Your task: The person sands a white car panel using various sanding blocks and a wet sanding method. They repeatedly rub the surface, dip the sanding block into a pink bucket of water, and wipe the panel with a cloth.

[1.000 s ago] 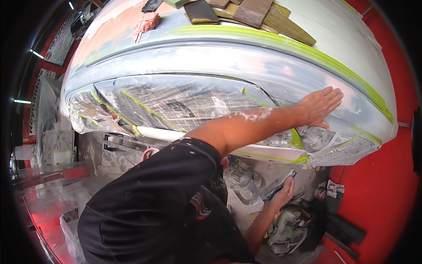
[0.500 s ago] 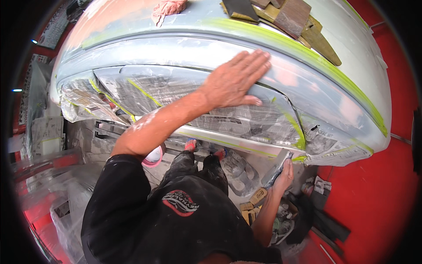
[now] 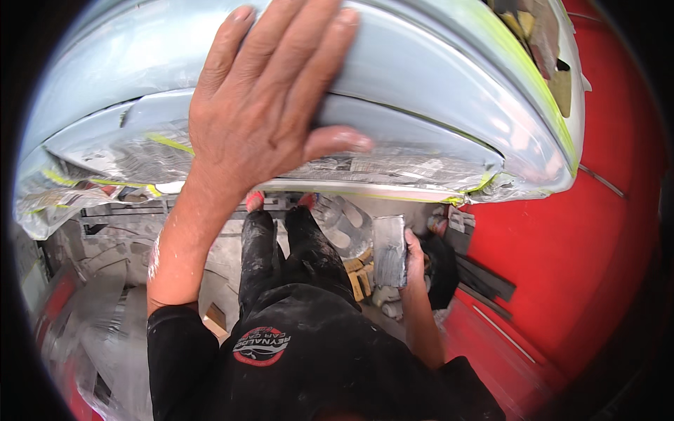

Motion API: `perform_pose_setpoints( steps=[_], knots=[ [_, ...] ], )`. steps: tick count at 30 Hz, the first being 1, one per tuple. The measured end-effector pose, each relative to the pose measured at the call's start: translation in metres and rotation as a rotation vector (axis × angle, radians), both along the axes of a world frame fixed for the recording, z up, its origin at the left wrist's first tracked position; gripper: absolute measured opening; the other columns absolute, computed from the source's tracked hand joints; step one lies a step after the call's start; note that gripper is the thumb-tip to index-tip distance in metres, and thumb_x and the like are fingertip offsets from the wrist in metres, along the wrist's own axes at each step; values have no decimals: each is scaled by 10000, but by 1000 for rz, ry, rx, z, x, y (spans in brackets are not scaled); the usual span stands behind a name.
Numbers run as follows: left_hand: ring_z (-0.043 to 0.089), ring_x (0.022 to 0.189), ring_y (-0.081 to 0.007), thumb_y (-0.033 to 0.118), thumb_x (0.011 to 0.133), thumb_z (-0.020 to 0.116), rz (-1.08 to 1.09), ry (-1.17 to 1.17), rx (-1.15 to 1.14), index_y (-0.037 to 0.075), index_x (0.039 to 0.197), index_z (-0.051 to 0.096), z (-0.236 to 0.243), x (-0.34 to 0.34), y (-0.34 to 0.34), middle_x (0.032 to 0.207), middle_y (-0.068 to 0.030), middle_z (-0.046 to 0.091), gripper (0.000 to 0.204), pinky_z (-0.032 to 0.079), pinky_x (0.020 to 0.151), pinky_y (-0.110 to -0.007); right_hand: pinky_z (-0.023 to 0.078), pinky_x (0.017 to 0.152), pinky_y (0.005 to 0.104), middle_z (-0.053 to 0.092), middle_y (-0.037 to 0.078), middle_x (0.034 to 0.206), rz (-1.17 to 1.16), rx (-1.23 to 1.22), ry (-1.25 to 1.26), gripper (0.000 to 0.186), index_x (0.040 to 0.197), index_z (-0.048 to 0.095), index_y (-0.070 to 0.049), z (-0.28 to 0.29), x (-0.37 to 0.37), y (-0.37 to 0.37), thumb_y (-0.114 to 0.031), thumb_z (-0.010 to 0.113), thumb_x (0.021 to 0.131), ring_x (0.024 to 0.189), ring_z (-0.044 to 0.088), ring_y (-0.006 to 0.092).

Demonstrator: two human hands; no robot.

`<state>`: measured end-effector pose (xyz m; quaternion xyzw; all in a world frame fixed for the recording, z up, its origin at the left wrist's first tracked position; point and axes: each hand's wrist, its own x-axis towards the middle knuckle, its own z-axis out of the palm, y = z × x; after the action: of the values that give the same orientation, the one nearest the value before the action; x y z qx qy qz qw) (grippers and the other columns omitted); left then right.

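Observation:
A curved car body panel (image 3: 428,77), primed pale grey with white patches, spans the upper part of the head view. My left hand (image 3: 256,105) is open over its left middle part, palm down and fingers stretched out; it appears to rest on the surface. Lower right, away from the panel, my right hand (image 3: 415,256) grips a flat grey sanding block (image 3: 390,251) by its right edge. The block's broad dusty face shows, but most of the gripping fingers are hidden. Printed masking paper (image 3: 414,168) covers the panel's lower section, edged with yellow-green tape (image 3: 170,144).
Several blocks and folded sheets (image 3: 547,42) lie on top of the car at upper right. Yellowish blocks (image 3: 360,279) sit below, beside my right leg. Clear plastic sheeting (image 3: 105,337) hangs at lower left. Red floor (image 3: 519,231) extends along the right, with dark strips (image 3: 484,277) on it.
The view has moved closer to the panel and tilted. My left hand now shows further left on the panel and larger. My right hand still holds the block, now turned broad face up.

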<state>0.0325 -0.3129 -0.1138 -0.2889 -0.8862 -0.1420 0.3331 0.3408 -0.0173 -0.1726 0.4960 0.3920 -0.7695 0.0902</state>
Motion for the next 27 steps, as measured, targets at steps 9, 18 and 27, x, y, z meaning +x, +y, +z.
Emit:
perform_pose_setpoints(
  steps=[9,18,27],
  knots=[
    [454,1443,-313,810,931,344,-39,-74,35,114,1429,572,-5,14,-6,1527,-123,517,886,290,1205,-509,581,858,386,705,126,1187,52,127,-284,512,1371,587,-21,-19,-30,-53,-409,592,1037,991,705,242],
    [385,1504,-307,859,884,346,-60,-256,-23,144,1528,506,21,5,-1,1596,-89,470,976,234,1238,-475,552,921,337,716,83,1200,24,560,239,472,1347,636,-20,73,-61,5,-305,686,973,1059,686,196],
    [455,1415,-376,517,918,678,-210,-165,-38,78,1376,626,72,2,38,1504,-158,541,636,291,1174,-536,448,1054,477,614,294,1330,138,1944,426,522,1372,644,-12,138,-190,105,-268,742,928,1253,571,377]
  ],
)
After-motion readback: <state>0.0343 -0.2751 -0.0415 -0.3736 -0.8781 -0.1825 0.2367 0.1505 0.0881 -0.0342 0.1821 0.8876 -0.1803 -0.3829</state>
